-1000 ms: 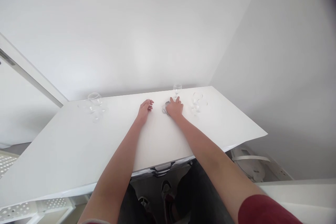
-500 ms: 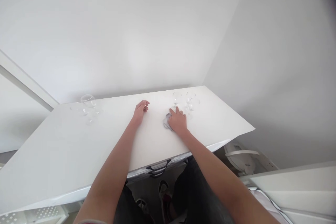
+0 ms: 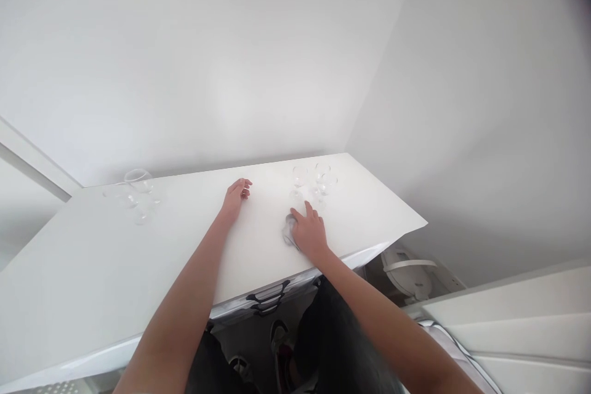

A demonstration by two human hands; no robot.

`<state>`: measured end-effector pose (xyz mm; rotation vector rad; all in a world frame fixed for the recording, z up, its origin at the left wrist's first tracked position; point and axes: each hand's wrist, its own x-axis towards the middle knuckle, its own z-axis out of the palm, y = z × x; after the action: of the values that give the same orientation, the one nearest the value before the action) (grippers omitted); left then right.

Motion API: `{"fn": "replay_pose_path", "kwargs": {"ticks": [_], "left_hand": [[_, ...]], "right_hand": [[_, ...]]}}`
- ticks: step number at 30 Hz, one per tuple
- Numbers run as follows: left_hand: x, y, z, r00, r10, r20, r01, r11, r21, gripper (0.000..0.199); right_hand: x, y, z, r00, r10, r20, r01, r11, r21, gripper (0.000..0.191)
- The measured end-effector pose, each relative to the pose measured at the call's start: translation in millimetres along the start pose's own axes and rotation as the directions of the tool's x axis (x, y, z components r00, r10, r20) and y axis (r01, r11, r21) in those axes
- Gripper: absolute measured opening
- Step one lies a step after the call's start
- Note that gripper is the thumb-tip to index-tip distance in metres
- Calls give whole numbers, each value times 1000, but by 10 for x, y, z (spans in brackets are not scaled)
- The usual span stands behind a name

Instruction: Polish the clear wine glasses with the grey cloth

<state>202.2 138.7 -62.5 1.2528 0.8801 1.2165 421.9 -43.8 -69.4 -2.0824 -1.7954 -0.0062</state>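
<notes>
A crumpled grey cloth (image 3: 288, 233) lies under the thumb side of my right hand (image 3: 311, 232), which holds it against the white tabletop (image 3: 263, 240). The forefinger of that hand points forward, away from the cloth. Just beyond its fingertips stands a clear stemmed glass (image 3: 300, 177), with more clear glasses (image 3: 323, 173) close behind on the right. My left hand (image 3: 236, 194) is by the back part of the table, its fingers loosely bent and apart, holding nothing. Farther left, several clear glasses (image 3: 138, 181) are grouped near the back edge; their outlines are faint.
A white wall (image 3: 231, 74) rises behind the table, and another wall (image 3: 484, 123) stands at the right. Black handles (image 3: 268, 298) show below the front edge. On the floor at the right is a white rounded appliance or bin (image 3: 409, 274), beside a white ledge (image 3: 521, 308).
My right hand has drawn back toward the front edge with the cloth, away from the nearest glass, whose foot now shows. My left hand stays about where it was. The view has shifted slightly.
</notes>
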Motion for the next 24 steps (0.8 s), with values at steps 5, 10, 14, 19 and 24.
{"fn": "replay_pose_path", "kwargs": {"ticks": [5, 10, 14, 19, 24], "left_hand": [[9, -30, -16, 1000, 2, 15, -2, 1000, 7, 45], [8, -36, -18, 1000, 14, 24, -15, 999, 37, 44], [-2, -23, -12, 999, 18, 34, -20, 999, 45, 43], [-5, -19, -17, 1000, 11, 15, -11, 1000, 28, 44], [-2, -11, -14, 1000, -1, 23, 1, 1000, 17, 43]], "right_hand": [[-327, 700, -147, 983, -175, -49, 180, 974, 140, 47], [-148, 1693, -355, 978, -115, -177, 141, 980, 142, 48], [305, 2106, -367, 970, -235, -62, 242, 959, 149, 66], [774, 2139, -316, 872, -490, 18, 462, 834, 302, 63], [924, 2100, -303, 824, -565, 35, 513, 771, 379, 55]]}}
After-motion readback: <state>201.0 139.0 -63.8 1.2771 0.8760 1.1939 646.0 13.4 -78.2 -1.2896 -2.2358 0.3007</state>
